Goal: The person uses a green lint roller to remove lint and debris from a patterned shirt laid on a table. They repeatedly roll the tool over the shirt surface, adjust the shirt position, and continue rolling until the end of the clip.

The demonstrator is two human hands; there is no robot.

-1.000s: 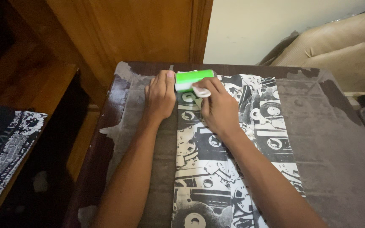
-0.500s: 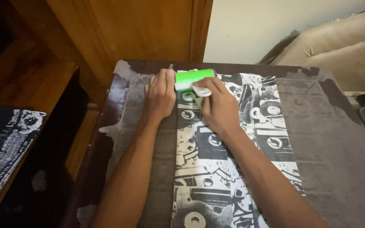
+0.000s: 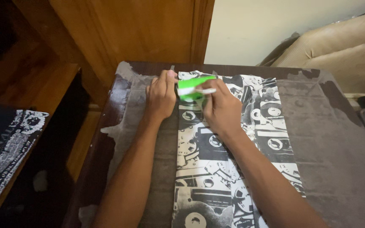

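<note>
A black-and-white printed cloth [image 3: 216,177] with a cassette pattern lies flat down the middle of a worn dark table [image 3: 330,139]. My right hand [image 3: 220,107] grips the white handle of a green lint roller [image 3: 193,88] near the cloth's far end. The roller head is tilted, close over the fabric. My left hand [image 3: 160,97] rests flat on the table beside the cloth's left edge, fingertips next to the roller. It holds nothing.
A wooden door and frame [image 3: 148,29] stand behind the table. A beige sofa [image 3: 343,46] is at the back right. At the left, a dark printed garment [image 3: 5,147] lies on a wooden surface.
The roller has shifted a little towards me and tilted from level to slanted, with my right hand turning over it. My left hand has stayed put.
</note>
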